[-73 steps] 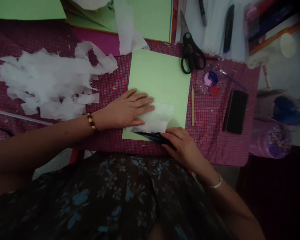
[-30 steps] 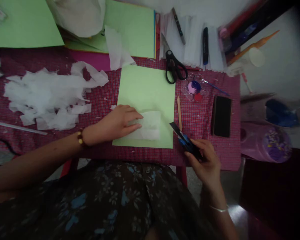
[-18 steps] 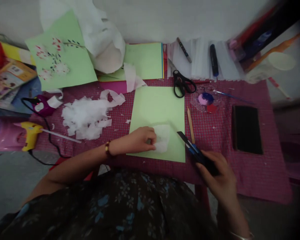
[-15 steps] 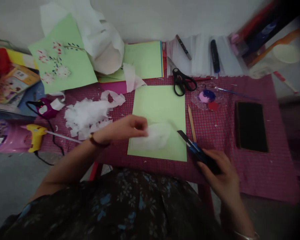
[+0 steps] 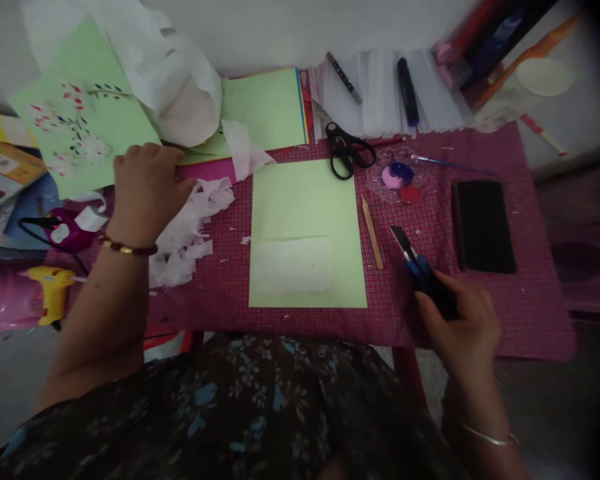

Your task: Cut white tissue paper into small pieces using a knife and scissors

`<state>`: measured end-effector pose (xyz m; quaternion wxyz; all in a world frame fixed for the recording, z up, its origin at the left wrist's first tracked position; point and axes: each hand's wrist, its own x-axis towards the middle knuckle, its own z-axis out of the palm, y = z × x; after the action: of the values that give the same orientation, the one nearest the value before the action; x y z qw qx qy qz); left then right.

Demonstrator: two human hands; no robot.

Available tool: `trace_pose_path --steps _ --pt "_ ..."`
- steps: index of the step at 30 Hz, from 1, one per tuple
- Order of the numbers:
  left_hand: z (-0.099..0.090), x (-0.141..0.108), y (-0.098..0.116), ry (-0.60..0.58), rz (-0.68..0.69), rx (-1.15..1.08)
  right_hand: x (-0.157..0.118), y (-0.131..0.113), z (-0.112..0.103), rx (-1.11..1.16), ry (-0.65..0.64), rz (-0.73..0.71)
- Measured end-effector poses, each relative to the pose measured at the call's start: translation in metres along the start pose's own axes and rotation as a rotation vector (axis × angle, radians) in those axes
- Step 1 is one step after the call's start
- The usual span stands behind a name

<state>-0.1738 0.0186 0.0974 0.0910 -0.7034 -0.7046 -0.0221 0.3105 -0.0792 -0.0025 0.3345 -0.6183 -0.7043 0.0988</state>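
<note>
My right hand [image 5: 463, 320] is wrapped around a black-and-blue utility knife [image 5: 420, 270], its dark blade pointing up and away over the cloth. At the left, my left hand [image 5: 147, 183] reaches over the lower edge of a green sheet decorated with flowers [image 5: 87, 107], thumb spread from the fingers. Its fingertips are partly hidden, and I see nothing held in it. Below it lies a heap of torn white tissue [image 5: 180, 247]. On a plain light-green sheet [image 5: 305, 200] in the middle rests a flat white tissue rectangle [image 5: 293, 265].
Black scissors [image 5: 347, 150], a pencil [image 5: 373, 233] and a palette of paint or clay [image 5: 397, 180] lie around the sheet. A dark phone-like slab [image 5: 484, 227] is at right. A yellow glue gun [image 5: 53, 290] sits at left. Crumpled white tissue [image 5: 175, 80] stands behind.
My left hand has left the middle sheet and moved up and left, its thumb now apart. The tissue rectangle lies uncovered. My right hand has drawn the knife right, away from the sheet.
</note>
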Motion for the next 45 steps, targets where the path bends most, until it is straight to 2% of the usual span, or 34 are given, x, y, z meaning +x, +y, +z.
trace_pose_path --steps 2,3,6,8,10,12,16,19,22,27,30,33,35,39,45 --pt "-0.009 -0.019 0.023 0.019 0.090 -0.068 0.002 0.002 -0.001 -0.056 -0.017 0.006" --pt "-0.011 -0.030 0.036 0.074 0.120 -0.151 0.003 0.003 -0.001 -0.076 -0.037 0.010" --pt "-0.010 -0.067 0.070 -0.058 0.377 -0.397 0.004 0.003 -0.002 -0.131 -0.101 0.023" --pt "-0.004 -0.089 0.088 -0.167 0.547 -0.425 0.005 -0.004 -0.004 -0.153 -0.084 0.012" --pt "0.006 -0.107 0.102 -0.194 0.648 -0.443 0.008 -0.019 -0.005 -0.120 -0.070 -0.046" --pt "0.016 -0.119 0.112 -0.203 0.676 -0.471 0.012 -0.041 -0.003 -0.013 -0.166 -0.176" --pt "0.030 -0.129 0.131 -0.184 0.656 -0.520 0.022 -0.082 0.018 0.092 -0.537 -0.440" --pt "0.035 -0.128 0.146 -0.165 0.619 -0.512 0.028 -0.096 0.040 0.030 -0.634 -0.532" --pt "0.036 -0.125 0.156 -0.175 0.589 -0.491 0.033 -0.100 0.057 -0.013 -0.632 -0.539" --pt "0.038 -0.118 0.163 -0.160 0.520 -0.452 0.044 -0.101 0.059 0.148 -0.602 -0.442" --pt "0.039 -0.112 0.165 -0.142 0.478 -0.448 0.047 -0.102 0.056 0.231 -0.631 -0.399" --pt "0.040 -0.105 0.165 -0.160 0.457 -0.487 0.046 -0.101 0.057 0.203 -0.679 -0.414" --pt "0.040 -0.102 0.163 -0.171 0.455 -0.519 0.045 -0.098 0.060 0.168 -0.647 -0.402" --pt "0.044 -0.109 0.143 -0.163 0.418 -0.552 0.043 -0.090 0.064 0.178 -0.549 -0.317" --pt "0.050 -0.136 0.102 -0.098 0.099 -0.592 0.045 -0.084 0.063 0.183 -0.579 -0.230"
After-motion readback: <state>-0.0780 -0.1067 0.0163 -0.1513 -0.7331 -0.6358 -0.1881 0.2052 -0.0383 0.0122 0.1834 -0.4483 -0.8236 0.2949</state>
